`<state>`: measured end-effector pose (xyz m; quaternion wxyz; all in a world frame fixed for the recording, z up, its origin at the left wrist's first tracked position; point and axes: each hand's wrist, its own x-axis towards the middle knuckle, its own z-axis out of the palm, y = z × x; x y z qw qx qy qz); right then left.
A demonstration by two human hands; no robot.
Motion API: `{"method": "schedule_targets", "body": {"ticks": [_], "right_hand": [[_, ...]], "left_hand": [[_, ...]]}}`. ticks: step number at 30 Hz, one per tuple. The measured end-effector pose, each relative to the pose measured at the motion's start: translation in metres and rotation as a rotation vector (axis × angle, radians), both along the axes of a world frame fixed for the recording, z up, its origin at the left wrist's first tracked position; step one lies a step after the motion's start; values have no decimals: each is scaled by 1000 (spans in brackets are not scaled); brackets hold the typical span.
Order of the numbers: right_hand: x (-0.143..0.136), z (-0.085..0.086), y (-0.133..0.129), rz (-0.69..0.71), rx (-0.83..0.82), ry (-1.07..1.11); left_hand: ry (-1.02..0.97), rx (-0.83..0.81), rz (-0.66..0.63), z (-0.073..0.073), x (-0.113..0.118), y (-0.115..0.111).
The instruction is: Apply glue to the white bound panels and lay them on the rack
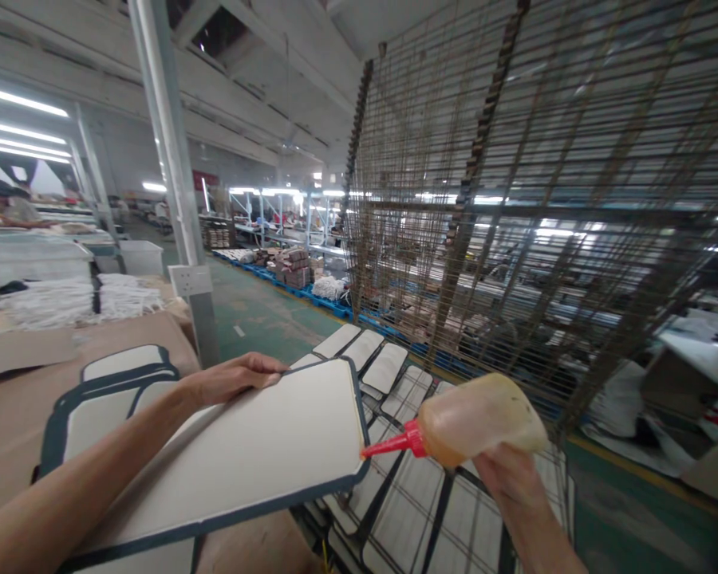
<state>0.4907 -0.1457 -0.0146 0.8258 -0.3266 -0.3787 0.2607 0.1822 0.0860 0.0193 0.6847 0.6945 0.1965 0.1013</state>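
My left hand [239, 378] grips the far edge of a white panel with a dark blue-grey border [275, 446], which is tilted in front of me. Wrapped round a squeeze bottle [484, 418] with amber liquid inside, my right hand [508, 470] holds it nearly level. The bottle's red nozzle [404, 440] points left, and its tip meets the panel's right edge near the lower corner. A thin yellowish line runs along that edge. Under and behind my left arm lie more bordered panels [96, 418] on a brown surface.
On the right, a tall wire rack [455, 183] leans up, with several white panels [407, 502] lying on its lower tier. A metal post [173, 143] with a socket box [191, 281] stands ahead. Bundled white material [72, 301] is at left; blue pallets [299, 288] hold stacks beyond.
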Motion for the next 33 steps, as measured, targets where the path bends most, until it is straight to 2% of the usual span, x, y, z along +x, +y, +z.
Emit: {"method": "schedule_targets", "body": {"ticks": [6, 12, 18, 27, 33], "right_hand": [[-4, -8, 4, -198, 68, 10], [-11, -8, 11, -296, 108, -16], [-13, -8, 20, -423, 112, -51], [-18, -5, 33, -472, 106, -34], [-22, -4, 38, -413, 110, -16]], "left_hand": [[-82, -85, 135, -13, -1, 4], [-179, -176, 283, -35, 8, 10], [-251, -256, 369, -48, 16, 7], [-337, -318, 436, -59, 29, 2], [-348, -337, 467, -63, 32, 5]]}}
